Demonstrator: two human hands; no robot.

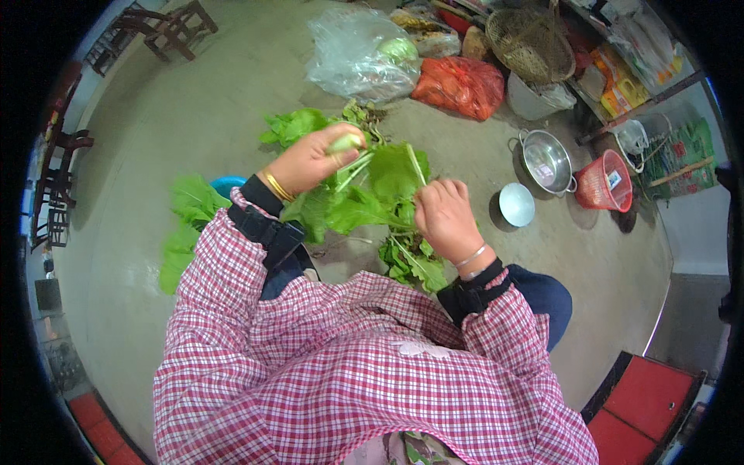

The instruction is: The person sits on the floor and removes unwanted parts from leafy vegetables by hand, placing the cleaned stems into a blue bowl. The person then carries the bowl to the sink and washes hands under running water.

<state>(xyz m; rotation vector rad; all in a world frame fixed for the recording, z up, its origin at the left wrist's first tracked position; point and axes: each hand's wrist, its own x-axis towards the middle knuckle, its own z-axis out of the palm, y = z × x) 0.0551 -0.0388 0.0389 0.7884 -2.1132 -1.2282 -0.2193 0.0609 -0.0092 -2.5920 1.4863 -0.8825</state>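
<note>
My left hand (314, 157) grips the pale base of a leafy green vegetable (346, 143), whose stalks and broad leaves hang to the right and down. My right hand (444, 218) has its fingers closed around one pale leaf stalk (416, 165) beside those leaves. Below the hands, loose greens (427, 270) lie on the floor between my knees. Another leafy bunch (299, 125) rests beyond my left hand, next to wilted trimmings with roots (372, 119). At the left, large green leaves (195, 200) lie at a blue basin (228, 185), mostly hidden by my sleeve.
A clear plastic bag (354, 58) with a pale round vegetable and a red bag (459, 87) lie ahead. On the right stand a white bowl (517, 205), a two-handled metal basin (545, 160) and a red plastic basket (604, 181). A wicker basket (526, 43) sits farther back.
</note>
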